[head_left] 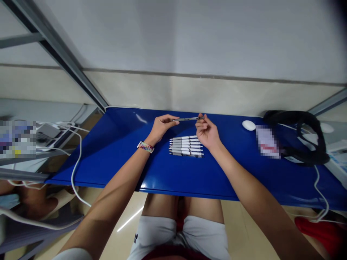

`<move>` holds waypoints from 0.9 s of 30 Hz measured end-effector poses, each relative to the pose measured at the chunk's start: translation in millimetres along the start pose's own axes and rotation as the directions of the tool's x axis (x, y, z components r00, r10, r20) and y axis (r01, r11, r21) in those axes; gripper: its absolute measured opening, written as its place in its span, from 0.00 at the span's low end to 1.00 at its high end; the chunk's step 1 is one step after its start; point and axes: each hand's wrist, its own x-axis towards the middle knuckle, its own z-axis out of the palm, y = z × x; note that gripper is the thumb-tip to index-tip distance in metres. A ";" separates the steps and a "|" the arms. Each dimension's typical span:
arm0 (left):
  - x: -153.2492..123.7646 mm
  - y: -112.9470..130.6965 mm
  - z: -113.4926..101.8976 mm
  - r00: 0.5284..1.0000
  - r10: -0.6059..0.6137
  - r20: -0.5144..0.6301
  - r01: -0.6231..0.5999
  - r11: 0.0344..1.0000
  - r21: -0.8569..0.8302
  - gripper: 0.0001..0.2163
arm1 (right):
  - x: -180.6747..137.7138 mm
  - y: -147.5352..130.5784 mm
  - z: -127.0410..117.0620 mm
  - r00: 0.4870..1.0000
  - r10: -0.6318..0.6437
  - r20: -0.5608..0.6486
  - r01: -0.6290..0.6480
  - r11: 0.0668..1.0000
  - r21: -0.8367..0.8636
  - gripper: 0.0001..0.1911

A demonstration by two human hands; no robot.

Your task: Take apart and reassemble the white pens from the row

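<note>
Above the blue table (119,155), both my hands hold one pen (187,119) level between them. My left hand (162,126), with a patterned band on its wrist, pinches the pen's left end between thumb and fingers. The right end sits in the closed fingertips of my right hand (207,130). Just below, a row of several white and grey pens (184,147) lies side by side on the table, tips pointing left. My right hand hides the right ends of the upper ones.
At the right lie a white oval object (248,125), a blurred-out packet (268,141) and a black strap-like headset (311,137) with a white cable. White cables (78,159) hang at the left edge. A wall stands behind the table; people's legs show at both sides.
</note>
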 end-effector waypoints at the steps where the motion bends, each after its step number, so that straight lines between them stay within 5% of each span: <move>1: 0.0 0.0 -0.2 1.000 0.002 0.003 -0.002 1.000 0.000 0.13 | -0.3 0.0 -0.2 1.000 0.000 -0.005 0.000 1.000 -0.001 0.07; 27: 0.4 -0.6 -2.9 1.000 -0.007 -0.012 0.007 1.000 0.022 0.13 | -5.1 -0.4 -1.0 0.996 0.061 0.060 -0.068 0.990 0.120 0.09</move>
